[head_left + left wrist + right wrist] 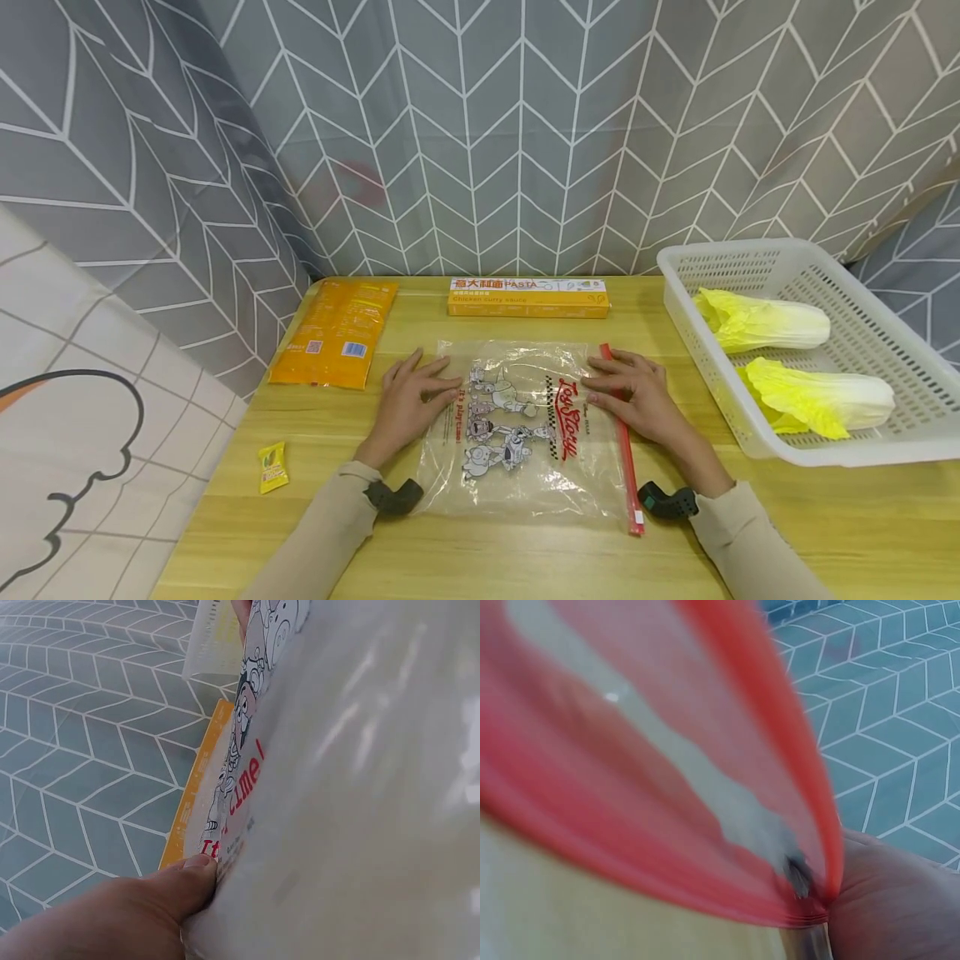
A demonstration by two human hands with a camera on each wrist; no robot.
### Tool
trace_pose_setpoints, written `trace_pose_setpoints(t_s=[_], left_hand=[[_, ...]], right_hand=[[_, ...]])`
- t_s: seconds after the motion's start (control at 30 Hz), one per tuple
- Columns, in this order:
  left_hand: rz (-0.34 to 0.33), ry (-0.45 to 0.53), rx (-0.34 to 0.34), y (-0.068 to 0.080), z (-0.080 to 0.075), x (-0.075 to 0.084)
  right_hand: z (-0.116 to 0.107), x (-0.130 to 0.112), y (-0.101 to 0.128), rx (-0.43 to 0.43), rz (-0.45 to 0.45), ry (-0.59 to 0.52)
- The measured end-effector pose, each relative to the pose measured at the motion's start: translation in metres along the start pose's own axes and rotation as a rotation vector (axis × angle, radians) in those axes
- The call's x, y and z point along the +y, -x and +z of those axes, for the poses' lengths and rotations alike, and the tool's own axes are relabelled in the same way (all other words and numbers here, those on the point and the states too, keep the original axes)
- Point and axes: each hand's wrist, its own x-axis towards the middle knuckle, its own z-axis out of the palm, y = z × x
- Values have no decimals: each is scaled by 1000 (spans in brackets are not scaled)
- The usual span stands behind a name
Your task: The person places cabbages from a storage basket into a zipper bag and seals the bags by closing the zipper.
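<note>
Bystanders on a wooden table against a chevron curtain

An orange snack packet (335, 333) lies flat at the centre-left of the head view, and a long yellow pasta box (528, 297) lies along the table's far edge at centre. A small yellow sachet (273, 467) sits alone at lower left. At the right, a white perforated basket (885, 283) holds two napa cabbages (765, 323), one behind the other. A grey chevron-patterned curtain (480, 125) fills the upper frame behind the wooden table (825, 517).

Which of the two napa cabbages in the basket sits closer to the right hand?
The front napa cabbage, toward the person; the other cabbage lies behind it in the white basket, farther from the right hand.
</note>
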Motion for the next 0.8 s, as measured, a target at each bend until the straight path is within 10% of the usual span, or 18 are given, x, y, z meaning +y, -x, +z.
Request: trace_pose_setpoints(t_s=[0.8], left_hand=[[48, 53, 79, 1, 4, 0]], right_hand=[[9, -3, 0, 162, -29, -55]])
